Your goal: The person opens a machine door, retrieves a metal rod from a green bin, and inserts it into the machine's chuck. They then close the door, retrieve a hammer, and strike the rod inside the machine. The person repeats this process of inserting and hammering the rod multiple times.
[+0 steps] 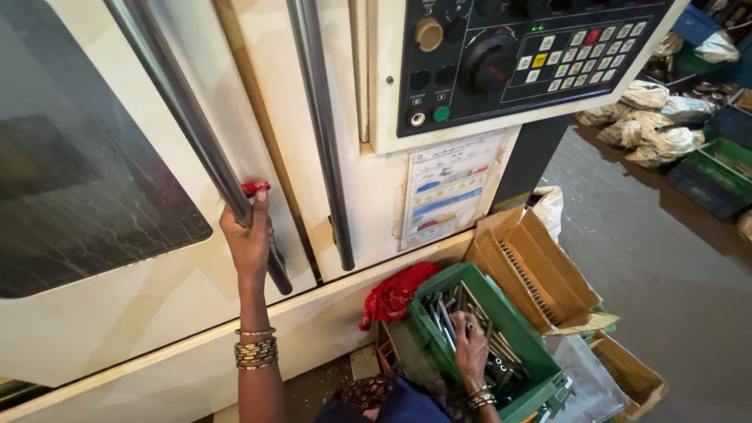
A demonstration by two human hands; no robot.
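Note:
My left hand (249, 233) grips the long dark metal handle bar (186, 110) on the left door of a cream machine, thumb up, bangles on the wrist. My right hand (471, 350) reaches down into a green plastic crate (523, 338) full of several shiny metal rods (448, 313) and rests on them, fingers curled around some. A second vertical handle bar (323, 133) runs down the right door. The machine's dark window (74, 164) fills the upper left.
A black control panel (517, 55) with knobs and keys sits top centre, a printed chart (446, 188) below it. Red cloth (395, 291) lies by the crate. An open cardboard box (540, 270) stands right of it. Sacks (654, 129) and green bins (717, 172) line the grey floor far right.

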